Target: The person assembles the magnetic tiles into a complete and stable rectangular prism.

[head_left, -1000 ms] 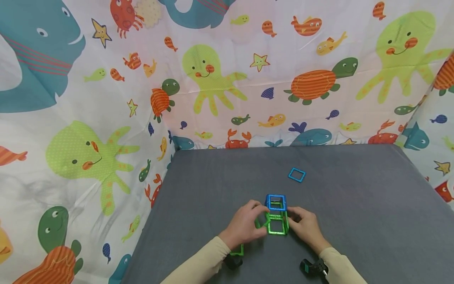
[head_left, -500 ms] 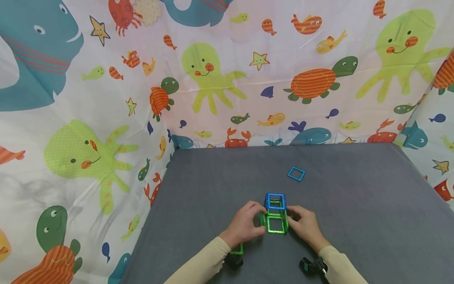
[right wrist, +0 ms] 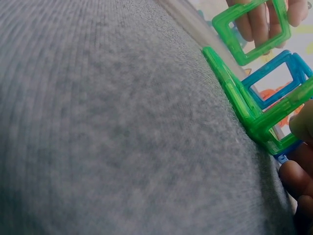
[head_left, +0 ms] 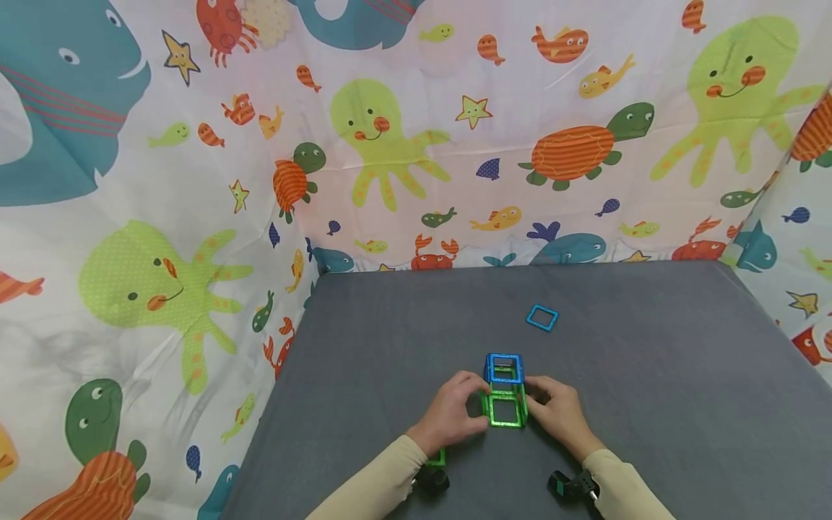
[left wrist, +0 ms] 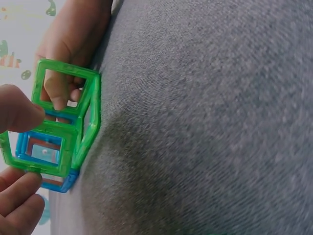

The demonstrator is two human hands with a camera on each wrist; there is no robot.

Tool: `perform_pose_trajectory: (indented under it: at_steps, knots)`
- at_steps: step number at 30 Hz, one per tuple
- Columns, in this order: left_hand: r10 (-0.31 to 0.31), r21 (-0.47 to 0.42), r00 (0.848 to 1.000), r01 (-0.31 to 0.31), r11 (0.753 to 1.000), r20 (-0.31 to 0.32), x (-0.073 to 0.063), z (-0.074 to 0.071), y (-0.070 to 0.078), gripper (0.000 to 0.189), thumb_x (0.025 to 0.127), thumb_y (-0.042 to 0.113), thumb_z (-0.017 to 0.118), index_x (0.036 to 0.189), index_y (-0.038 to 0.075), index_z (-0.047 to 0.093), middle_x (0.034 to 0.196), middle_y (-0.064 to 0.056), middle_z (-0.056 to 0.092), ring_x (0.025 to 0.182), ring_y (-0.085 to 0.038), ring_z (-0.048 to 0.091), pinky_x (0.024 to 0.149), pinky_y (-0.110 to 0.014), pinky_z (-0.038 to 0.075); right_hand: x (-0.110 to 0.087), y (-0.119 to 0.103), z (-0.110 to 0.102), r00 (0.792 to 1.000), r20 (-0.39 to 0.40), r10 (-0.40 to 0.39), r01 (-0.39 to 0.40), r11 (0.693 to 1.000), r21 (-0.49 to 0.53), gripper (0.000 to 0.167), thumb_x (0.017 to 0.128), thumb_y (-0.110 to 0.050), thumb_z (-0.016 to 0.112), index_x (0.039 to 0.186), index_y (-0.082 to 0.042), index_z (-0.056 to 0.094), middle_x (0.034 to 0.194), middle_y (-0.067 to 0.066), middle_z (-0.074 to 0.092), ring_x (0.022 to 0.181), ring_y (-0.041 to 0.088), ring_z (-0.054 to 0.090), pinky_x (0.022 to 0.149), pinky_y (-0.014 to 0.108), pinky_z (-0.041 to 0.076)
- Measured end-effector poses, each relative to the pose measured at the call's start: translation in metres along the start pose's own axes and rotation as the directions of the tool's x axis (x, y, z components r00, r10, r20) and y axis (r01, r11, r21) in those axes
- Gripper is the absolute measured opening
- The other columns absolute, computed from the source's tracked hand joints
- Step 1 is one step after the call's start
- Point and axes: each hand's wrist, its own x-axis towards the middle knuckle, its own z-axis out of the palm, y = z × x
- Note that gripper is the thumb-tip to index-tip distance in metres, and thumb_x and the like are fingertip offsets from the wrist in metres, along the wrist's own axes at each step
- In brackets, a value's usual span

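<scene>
In the left wrist view, my left hand (head_left: pixel 450 410) pinches a green square magnetic tile (left wrist: pixel 70 148) between thumb and fingers. That tile stands upright at the left side of a small magnetic-tile build. My right hand (head_left: pixel 564 415) holds the upright green tile (right wrist: pixel 286 111) on the build's right side, thumb on one face and fingers below. Between them a green tile (head_left: pixel 506 425) lies flat on the table, joined to the right one in the right wrist view. Blue tiles (head_left: pixel 505 380) form the build's far part.
A loose blue square tile (head_left: pixel 542 318) lies farther back on the grey table (head_left: pixel 403 325). Another green tile (head_left: pixel 439 458) shows partly from under the left wrist. Black wrist cameras (head_left: pixel 572 486) hang by both wrists. A patterned cloth (head_left: pixel 416 217) borders the table's back and sides.
The green tile in the left hand has swung from slanted to upright and moved against the build's left side. The right hand has stayed in place.
</scene>
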Motion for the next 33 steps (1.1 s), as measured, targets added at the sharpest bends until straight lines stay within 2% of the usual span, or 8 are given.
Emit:
perform_pose_trajectory:
  at_steps: [15, 25, 33]
  knots:
    - [0.005, -0.034, 1.0, -0.005, 0.999, 0.0, 0.0, 0.01, -0.003, 0.039, 0.078, 0.012, 0.081, 0.114, 0.015, 0.068, 0.12, 0.0, 0.063, 0.107, -0.019, 0.065, 0.094, -0.022, 0.054, 0.0, -0.001, -0.001, 1.0, -0.009, -0.003, 0.003, 1.0, 0.01, 0.024, 0.079, -0.007, 0.084, 0.102, -0.004, 0.078, 0.084, 0.0, 0.074, 0.066, -0.007, 0.055, 0.057, 0.023, 0.05]
    - [0.012, -0.031, 0.999, -0.014, 0.999, -0.041, 0.0, 0.014, -0.003, 0.038, 0.076, 0.011, 0.082, 0.112, 0.015, 0.069, 0.118, 0.0, 0.063, 0.105, -0.01, 0.063, 0.094, -0.022, 0.054, 0.0, -0.002, 0.0, 1.0, -0.016, -0.004, 0.005, 1.0, 0.013, 0.024, 0.078, -0.004, 0.083, 0.102, -0.003, 0.078, 0.084, 0.002, 0.074, 0.066, -0.006, 0.056, 0.058, 0.024, 0.052]
    - [0.013, -0.019, 0.998, -0.014, 1.0, -0.06, -0.001, 0.015, -0.001, 0.038, 0.075, 0.01, 0.082, 0.112, 0.014, 0.07, 0.118, -0.001, 0.064, 0.106, -0.011, 0.063, 0.095, -0.022, 0.055, 0.0, -0.001, 0.0, 1.0, -0.012, -0.008, 0.008, 1.0, 0.019, 0.024, 0.079, -0.006, 0.083, 0.103, -0.004, 0.078, 0.085, 0.001, 0.074, 0.066, -0.006, 0.055, 0.058, 0.023, 0.051]
